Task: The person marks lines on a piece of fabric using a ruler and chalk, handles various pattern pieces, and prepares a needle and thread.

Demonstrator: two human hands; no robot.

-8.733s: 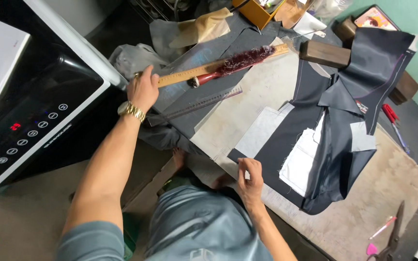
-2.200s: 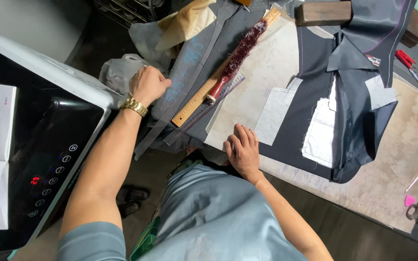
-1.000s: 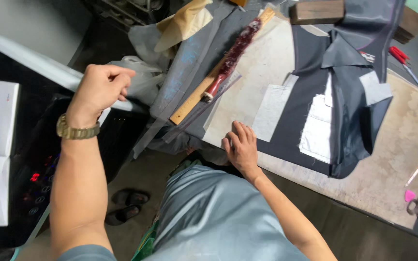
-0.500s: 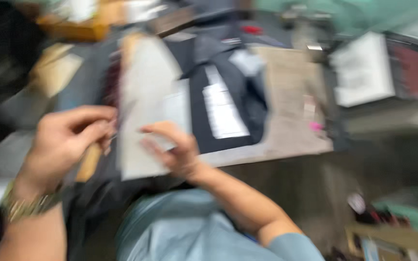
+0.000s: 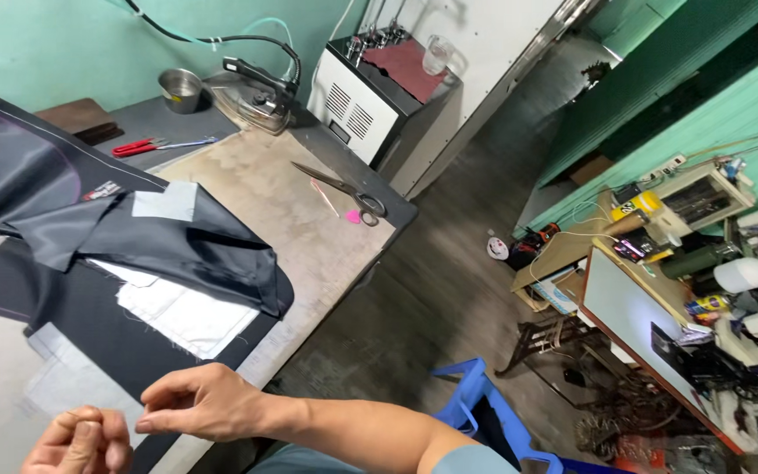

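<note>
Hands are meeting at the near edge of the desk, just below the dark garment panel: left hand is pinching fingertips shut on something too small to tell, right hand is curling loosely, empty. Working slowly, close to the panel, seems wise.

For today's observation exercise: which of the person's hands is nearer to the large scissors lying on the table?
Right. The right hand sits at the table's near edge, on the scissors' side. The left hand is at the bottom corner of the view, farther from them.
</note>
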